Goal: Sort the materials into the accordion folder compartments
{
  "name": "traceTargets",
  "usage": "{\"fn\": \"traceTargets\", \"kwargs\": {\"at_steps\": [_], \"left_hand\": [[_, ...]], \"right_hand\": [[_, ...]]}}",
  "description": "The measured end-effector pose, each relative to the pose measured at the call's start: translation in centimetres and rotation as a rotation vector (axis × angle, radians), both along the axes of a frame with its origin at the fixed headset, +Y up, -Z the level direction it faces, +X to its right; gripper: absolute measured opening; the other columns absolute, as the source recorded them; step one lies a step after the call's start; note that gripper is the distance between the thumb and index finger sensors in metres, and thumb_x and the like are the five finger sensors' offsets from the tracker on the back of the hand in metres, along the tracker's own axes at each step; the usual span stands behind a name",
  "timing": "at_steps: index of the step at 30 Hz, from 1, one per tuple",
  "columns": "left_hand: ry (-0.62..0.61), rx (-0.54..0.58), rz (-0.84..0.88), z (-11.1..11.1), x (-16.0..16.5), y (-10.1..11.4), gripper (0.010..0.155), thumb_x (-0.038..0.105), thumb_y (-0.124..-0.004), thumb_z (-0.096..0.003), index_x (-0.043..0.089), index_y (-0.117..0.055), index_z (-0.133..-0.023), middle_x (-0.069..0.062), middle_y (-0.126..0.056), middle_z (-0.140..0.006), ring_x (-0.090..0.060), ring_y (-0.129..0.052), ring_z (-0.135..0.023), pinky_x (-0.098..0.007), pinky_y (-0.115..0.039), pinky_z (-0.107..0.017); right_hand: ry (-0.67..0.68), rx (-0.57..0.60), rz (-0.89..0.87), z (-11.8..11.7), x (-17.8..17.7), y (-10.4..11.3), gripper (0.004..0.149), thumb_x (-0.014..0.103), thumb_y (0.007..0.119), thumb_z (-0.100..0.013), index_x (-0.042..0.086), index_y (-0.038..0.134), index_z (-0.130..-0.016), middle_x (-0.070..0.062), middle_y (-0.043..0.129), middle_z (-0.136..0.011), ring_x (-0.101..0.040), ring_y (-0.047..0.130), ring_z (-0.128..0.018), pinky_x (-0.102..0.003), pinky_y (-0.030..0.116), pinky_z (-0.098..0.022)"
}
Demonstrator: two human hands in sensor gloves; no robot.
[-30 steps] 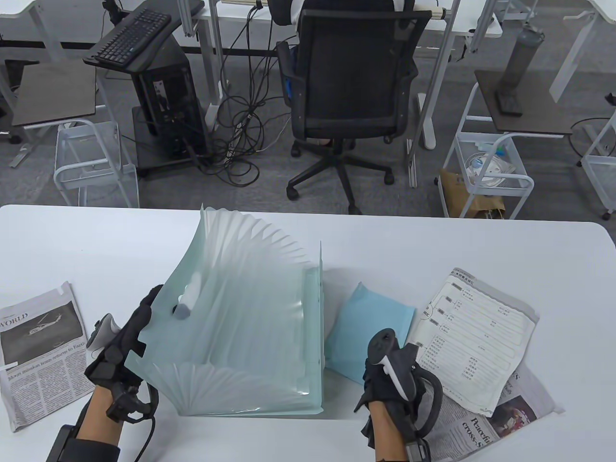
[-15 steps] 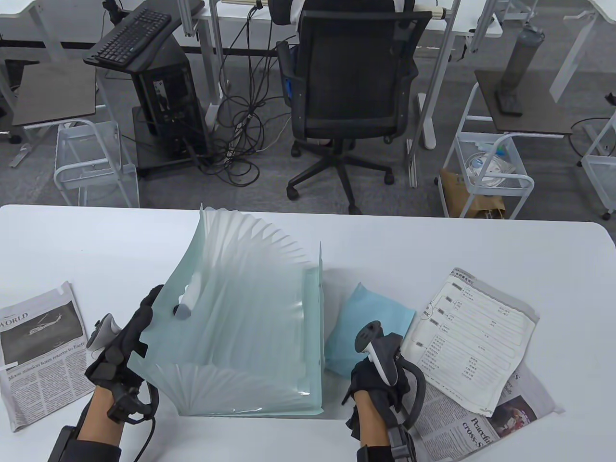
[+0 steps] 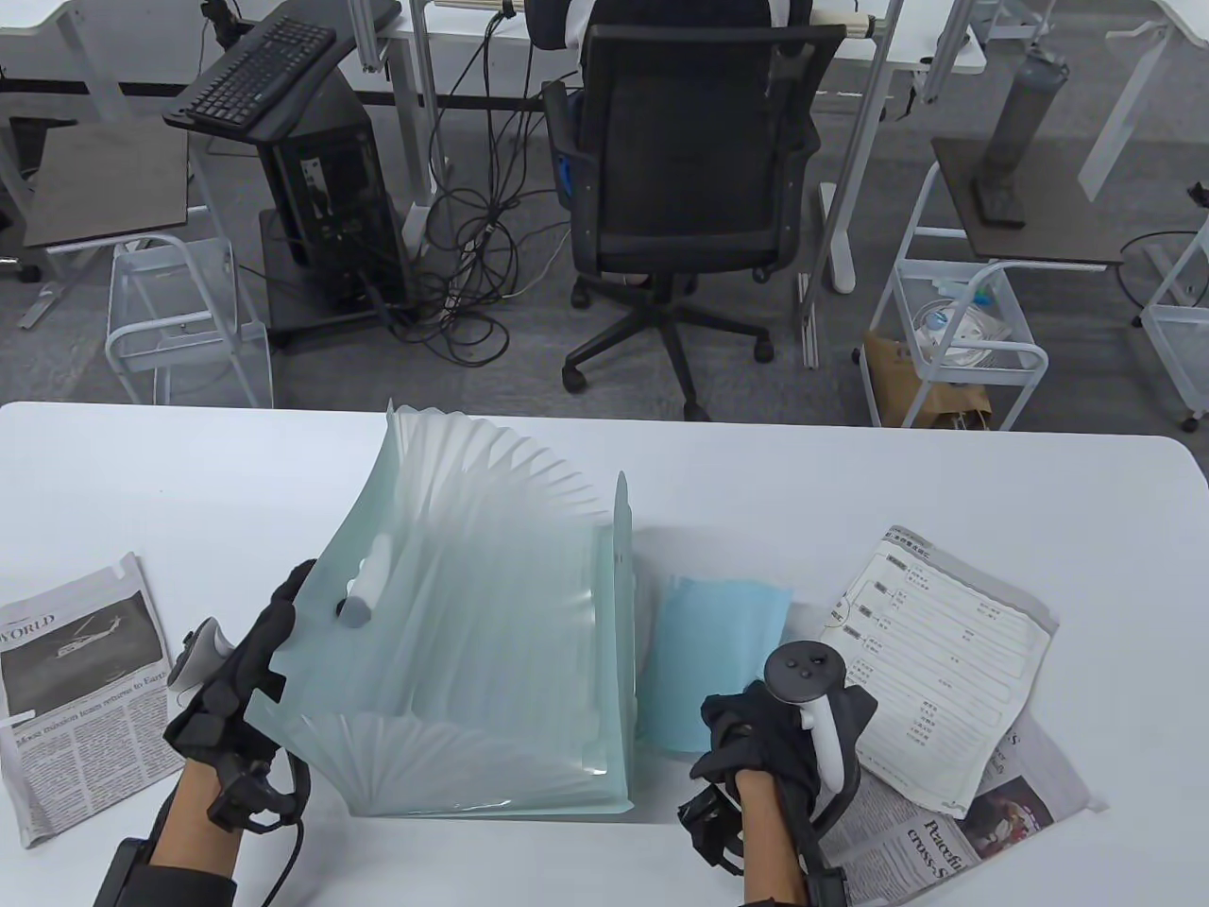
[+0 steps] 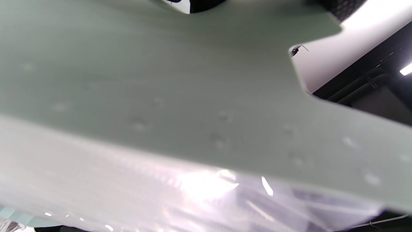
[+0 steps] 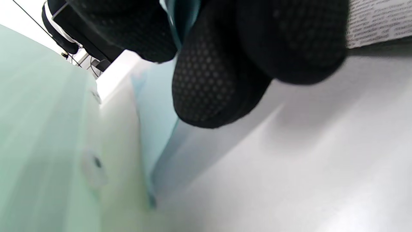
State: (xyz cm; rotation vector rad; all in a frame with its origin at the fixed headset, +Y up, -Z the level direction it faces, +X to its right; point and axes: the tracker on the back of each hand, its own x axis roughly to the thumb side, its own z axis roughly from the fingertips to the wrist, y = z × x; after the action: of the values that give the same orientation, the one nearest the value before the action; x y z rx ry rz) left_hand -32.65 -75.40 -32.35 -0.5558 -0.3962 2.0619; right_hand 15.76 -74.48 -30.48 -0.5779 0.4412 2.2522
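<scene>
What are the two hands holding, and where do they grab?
The left hand holds the accordion folder by its front flap's left edge. The right hand pinches the blue sheet at its near edge.

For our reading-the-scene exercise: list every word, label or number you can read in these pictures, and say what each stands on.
"WORLD": left newspaper, above its helicopter photo.
"return to Earth", partly legible: the same newspaper, below the photo.
"Peaceful" and "cross-S", partly cut off: right newspaper.
Printed form: characters too small to read.
Keyboard: keys unreadable.
</scene>
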Motion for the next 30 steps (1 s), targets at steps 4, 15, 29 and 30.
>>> {"fn": "traceTargets", "kwargs": {"at_steps": [4, 15, 29, 30], "left_hand": [[-0.002, -0.006, 0.012, 0.1, 0.0, 0.0, 0.070, 0.064, -0.065, -0.0562, 0.055, -0.024, -0.112, 0.004, -0.052, -0.118, -0.030, -0.026, -0.113, -0.070, -0.017, -0.072], [0.009, -0.002, 0.013, 0.1, 0.0, 0.0, 0.070, 0.065, -0.065, -0.0562, 0.055, -0.024, -0.112, 0.004, -0.051, -0.118, -0.030, -0.026, -0.113, -0.071, -0.017, -0.072], [0.043, 0.012, -0.019, 0.3, 0.1, 0.1, 0.070, 0.066, -0.065, -0.0559, 0.056, -0.024, -0.111, 0.004, -0.051, -0.117, -0.029, -0.027, -0.113, -0.071, -0.017, -0.072], [0.046, 0.012, -0.019, 0.3, 0.1, 0.1, 0.070, 0.066, -0.065, -0.0558, 0.056, -0.024, -0.111, 0.004, -0.051, -0.117, -0.029, -0.027, -0.113, -0.071, -0.017, -0.072]], "right_hand": [[-0.016, 0.008, -0.078, 0.2, 0.4, 0.4, 0.062, 0.021, 0.079, -0.061, -0.016, 0.049, -0.102, -0.023, 0.083, -0.075, -0.023, 0.099, -0.031, -0.034, 0.087, -0.025], [-0.052, 0.187, -0.197, 2.2, 0.6, 3.9, 0.047, 0.018, 0.072, -0.064, -0.011, 0.061, -0.099, -0.024, 0.085, -0.072, -0.023, 0.099, -0.030, -0.035, 0.087, -0.025], [-0.084, 0.456, -0.242, 4.8, 1.8, 13.0, 0.048, 0.018, 0.072, -0.064, -0.014, 0.060, -0.098, -0.025, 0.085, -0.070, -0.024, 0.100, -0.029, -0.035, 0.087, -0.023], [-0.087, 0.466, -0.243, 4.8, 1.9, 13.3, 0.048, 0.017, 0.072, -0.064, -0.014, 0.060, -0.098, -0.025, 0.085, -0.071, -0.024, 0.100, -0.029, -0.035, 0.087, -0.023]]}}
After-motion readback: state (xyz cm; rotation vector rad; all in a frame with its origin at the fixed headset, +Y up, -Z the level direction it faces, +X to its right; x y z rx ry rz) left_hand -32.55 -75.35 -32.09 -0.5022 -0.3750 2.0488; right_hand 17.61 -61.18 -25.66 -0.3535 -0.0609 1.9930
